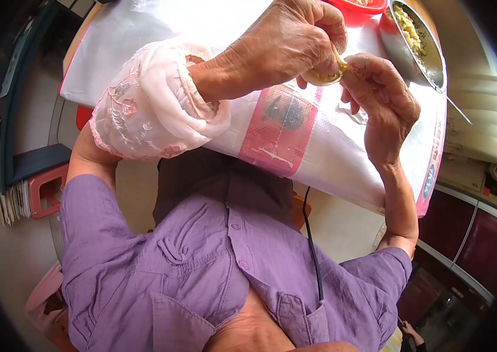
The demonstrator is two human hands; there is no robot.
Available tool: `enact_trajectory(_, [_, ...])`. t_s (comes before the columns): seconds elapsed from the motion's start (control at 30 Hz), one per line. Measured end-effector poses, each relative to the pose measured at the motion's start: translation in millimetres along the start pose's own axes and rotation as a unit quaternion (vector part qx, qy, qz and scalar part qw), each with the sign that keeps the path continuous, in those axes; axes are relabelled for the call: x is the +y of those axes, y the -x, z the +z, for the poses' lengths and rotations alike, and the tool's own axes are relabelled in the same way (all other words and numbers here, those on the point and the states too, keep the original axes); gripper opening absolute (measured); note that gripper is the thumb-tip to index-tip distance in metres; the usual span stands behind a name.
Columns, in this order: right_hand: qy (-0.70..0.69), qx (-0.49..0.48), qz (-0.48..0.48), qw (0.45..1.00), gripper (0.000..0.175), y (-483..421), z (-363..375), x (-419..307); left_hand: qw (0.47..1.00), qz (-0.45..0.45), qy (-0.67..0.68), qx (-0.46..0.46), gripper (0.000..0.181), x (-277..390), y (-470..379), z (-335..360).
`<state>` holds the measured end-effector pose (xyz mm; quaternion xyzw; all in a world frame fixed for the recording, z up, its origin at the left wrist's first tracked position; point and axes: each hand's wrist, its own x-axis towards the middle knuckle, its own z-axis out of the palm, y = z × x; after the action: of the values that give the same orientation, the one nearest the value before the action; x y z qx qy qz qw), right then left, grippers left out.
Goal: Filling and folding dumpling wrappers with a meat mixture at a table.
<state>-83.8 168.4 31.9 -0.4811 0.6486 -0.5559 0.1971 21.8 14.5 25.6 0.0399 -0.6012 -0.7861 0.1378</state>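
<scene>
A pale dough wrapper [324, 79], folded over and partly closed around some filling, is held up above the covered table [213, 33]. My left hand [283, 46] grips its left side, with the fingers curled around the edge. The thumb and fingertips of my right hand [380, 88] pinch its right end. A loose pale sleeve cover [160, 101] with pink embroidery wraps my left forearm. Right of my right hand, a steel bowl [435, 61] stands tilted in the view, with yellow-green chopped filling [409, 33] inside.
A red plastic bowl [358, 17] with food sits at the far edge. A thin utensil handle [459, 110] sticks out near the steel bowl. A black cable [312, 242] hangs down my front. Dark red cabinets [464, 233] stand right; a red stool [48, 189] stands left.
</scene>
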Motion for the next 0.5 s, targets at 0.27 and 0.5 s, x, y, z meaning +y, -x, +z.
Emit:
enact_trajectory(0.27, [-0.048,0.001,0.017,0.999,0.007,1,-5,5,1.0,-0.001,-0.025,0.002,0.003,-1,-3,-1])
enact_trajectory(0.5, [-0.111,0.009,0.044,0.993,0.007,-1,-3,2,0.998,-0.022,-0.06,0.013,0.013,22,2,-1])
